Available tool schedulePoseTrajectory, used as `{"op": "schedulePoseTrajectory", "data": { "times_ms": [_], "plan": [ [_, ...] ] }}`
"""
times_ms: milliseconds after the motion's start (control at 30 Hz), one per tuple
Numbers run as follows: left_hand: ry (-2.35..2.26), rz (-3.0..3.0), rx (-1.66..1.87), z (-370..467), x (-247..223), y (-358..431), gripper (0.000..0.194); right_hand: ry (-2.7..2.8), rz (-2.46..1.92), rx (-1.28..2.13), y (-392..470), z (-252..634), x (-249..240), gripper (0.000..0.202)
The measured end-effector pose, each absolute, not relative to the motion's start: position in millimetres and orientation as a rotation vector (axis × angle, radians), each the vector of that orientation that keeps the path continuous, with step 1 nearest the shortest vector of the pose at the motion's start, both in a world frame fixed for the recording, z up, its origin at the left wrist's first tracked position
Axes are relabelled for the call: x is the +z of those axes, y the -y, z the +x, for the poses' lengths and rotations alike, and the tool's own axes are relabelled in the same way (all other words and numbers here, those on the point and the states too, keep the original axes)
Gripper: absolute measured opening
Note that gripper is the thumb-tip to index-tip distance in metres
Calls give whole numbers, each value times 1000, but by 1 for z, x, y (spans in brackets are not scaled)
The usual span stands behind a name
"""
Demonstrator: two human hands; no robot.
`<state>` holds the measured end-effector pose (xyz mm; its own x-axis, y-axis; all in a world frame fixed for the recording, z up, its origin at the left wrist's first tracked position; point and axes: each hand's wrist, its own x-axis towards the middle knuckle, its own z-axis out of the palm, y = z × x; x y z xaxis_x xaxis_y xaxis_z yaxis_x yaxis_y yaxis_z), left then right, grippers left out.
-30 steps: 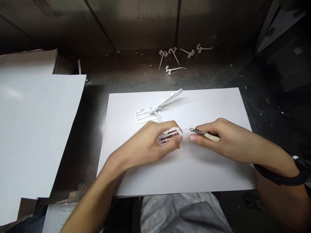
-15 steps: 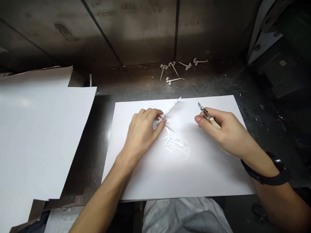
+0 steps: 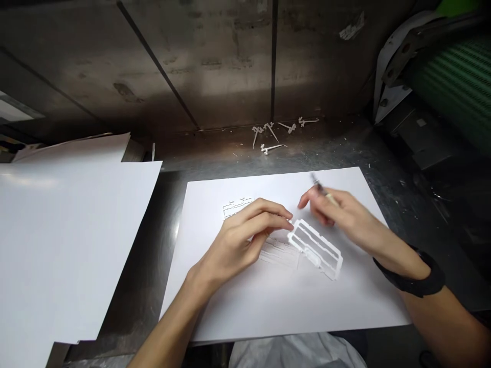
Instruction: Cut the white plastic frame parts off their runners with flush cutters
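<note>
My left hand (image 3: 249, 230) pinches the left end of a thin white plastic frame (image 3: 322, 243), tilted and held above the white paper (image 3: 307, 306), with its shadow below. A second white frame (image 3: 235, 208) lies on the paper, partly hidden behind that hand. To the right, my right hand (image 3: 341, 212) is wrapped around small cutting nippers (image 3: 325, 194) with cream handles. Their metal tip points up and away, smeared by motion. The fingers of the right hand are close to the held frame but look apart from it.
Several white plastic sprue scraps (image 3: 273, 148) lie on the dark metal bench (image 3: 207, 158) behind the paper, among tiny bits. A large stack of white sheets (image 3: 76, 240) stands at left. At upper right is a machine with a green ribbed belt (image 3: 456, 87).
My left hand has lifted a white frame and swung it out to the right. The right hand has come nearer with the nippers. The camera view has tipped up a little.
</note>
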<state>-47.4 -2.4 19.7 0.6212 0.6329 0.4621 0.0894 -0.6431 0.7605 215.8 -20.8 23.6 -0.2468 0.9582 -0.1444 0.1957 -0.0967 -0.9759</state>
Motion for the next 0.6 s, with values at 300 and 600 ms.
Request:
{"op": "schedulePoseTrajectory", "data": {
  "times_ms": [300,600],
  "plan": [
    [-1070,1761,1158,-43,11,3,29,1390,-1156,1489,28,203,18,28],
    [-718,1147,528,-27,22,20,40,1445,-1144,1399,27,197,19,24]
  ]
}}
